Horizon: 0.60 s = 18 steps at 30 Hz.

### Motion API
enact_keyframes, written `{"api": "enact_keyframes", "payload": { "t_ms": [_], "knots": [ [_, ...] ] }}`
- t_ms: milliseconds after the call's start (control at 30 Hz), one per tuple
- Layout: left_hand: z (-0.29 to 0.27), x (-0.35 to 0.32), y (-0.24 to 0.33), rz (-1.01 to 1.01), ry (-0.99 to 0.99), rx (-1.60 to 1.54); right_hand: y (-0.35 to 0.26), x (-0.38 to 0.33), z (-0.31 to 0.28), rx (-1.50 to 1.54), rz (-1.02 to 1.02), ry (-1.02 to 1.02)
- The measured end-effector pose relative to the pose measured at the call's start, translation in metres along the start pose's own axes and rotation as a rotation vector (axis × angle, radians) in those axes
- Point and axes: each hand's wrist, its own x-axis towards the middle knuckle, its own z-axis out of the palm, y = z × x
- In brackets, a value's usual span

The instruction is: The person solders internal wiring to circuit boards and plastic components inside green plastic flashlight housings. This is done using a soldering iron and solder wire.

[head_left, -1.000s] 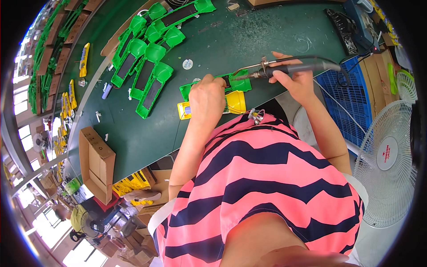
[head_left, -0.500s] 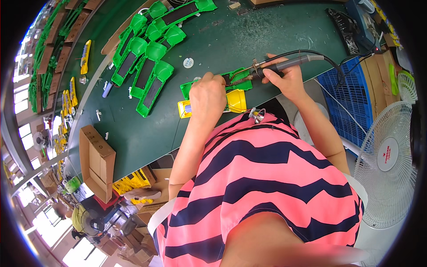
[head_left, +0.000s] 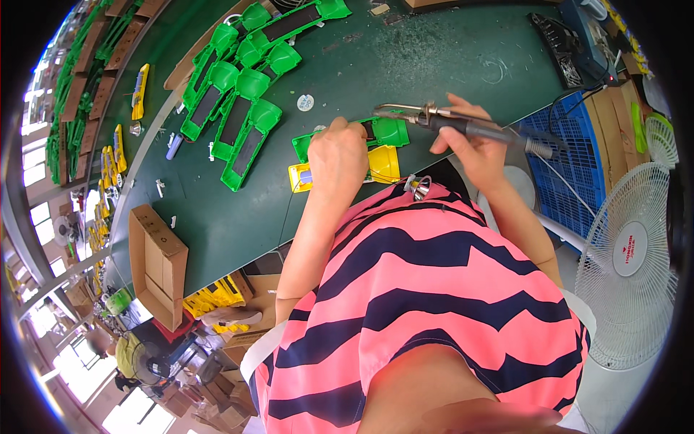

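My right hand [head_left: 478, 155] grips a soldering iron [head_left: 495, 134] with a dark handle and a metal feed tube beside its barrel. The iron hangs above the right part of a green plastic casing [head_left: 392, 132], its tip apart from it. Resting over the left half of that casing, my left hand [head_left: 337, 154] is closed, its fingertips hidden under the knuckles; what they pinch cannot be made out. Just nearer to me lies a yellow plastic casing [head_left: 384, 165], partly under my left wrist. Thin wires run from it to a small silver lamp reflector [head_left: 419, 188] at the table's front edge.
Several green casings with dark panels [head_left: 248, 145] lie at the left back. An open cardboard box [head_left: 160, 267] stands at the left front edge. A blue plastic crate [head_left: 560, 163] and a white fan [head_left: 625, 253] are at my right. A round white sticker [head_left: 305, 103] lies on the table.
My right hand has drawn the soldering iron up and to the right, lifting its tip off the green casing. My left hand has stayed in place.
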Motion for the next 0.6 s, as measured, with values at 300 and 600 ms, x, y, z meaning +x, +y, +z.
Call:
{"api": "enact_keyframes", "payload": {
  "t_ms": [300,600],
  "knots": [
    [0.013,-0.004,0.003,0.028,0.019,0.089,-0.01,-0.023,0.034,-0.312,0.02,-0.309],
    [-0.026,-0.065,-0.015,0.248,0.374,-0.044,-0.012,-0.004,0.03,-0.472,0.002,-0.394]
  ]
}}
